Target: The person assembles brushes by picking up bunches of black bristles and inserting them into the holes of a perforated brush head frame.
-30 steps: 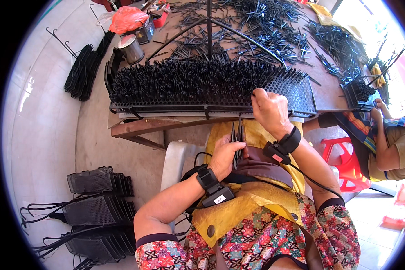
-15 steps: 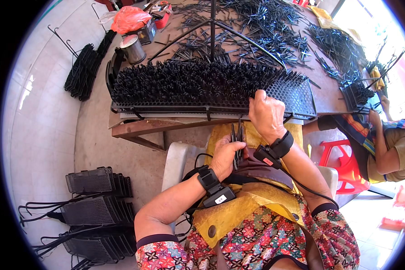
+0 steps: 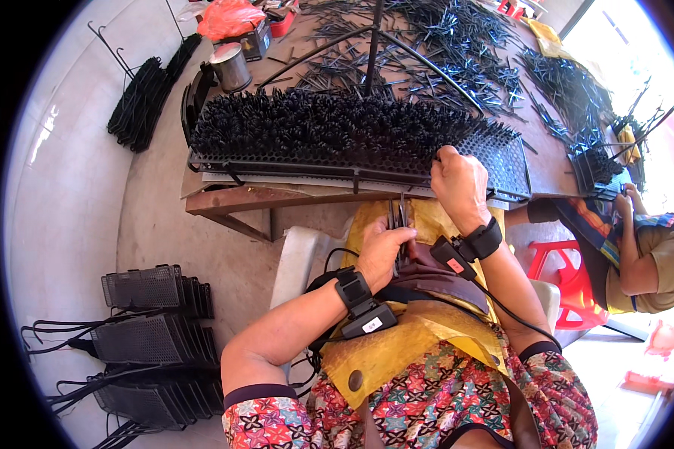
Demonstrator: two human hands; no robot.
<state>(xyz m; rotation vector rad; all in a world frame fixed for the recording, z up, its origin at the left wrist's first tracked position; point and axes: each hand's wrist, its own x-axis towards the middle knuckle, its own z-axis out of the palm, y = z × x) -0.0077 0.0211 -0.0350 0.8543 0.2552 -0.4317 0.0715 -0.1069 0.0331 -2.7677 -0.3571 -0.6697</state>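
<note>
My left hand is closed around a small bundle of thin dark strips, held upright above my lap with the thumb across them. My right hand is closed in a pinch at the front of a black perforated rack. Its fingertips touch the edge of a dense block of upright dark strips standing in the rack's holes. Whatever lies between those fingertips is hidden. Bare holes show at the rack's right end, beside my right hand.
Loose strips cover the table behind the rack. A tin can stands at the back left. Stacked black racks rest at lower left. At right, a co-worker handles another rack near a red stool.
The whole view has shifted and tilted a little. My right hand stays pinched at the rack, slightly farther right. My left hand still holds the bundle of strips.
</note>
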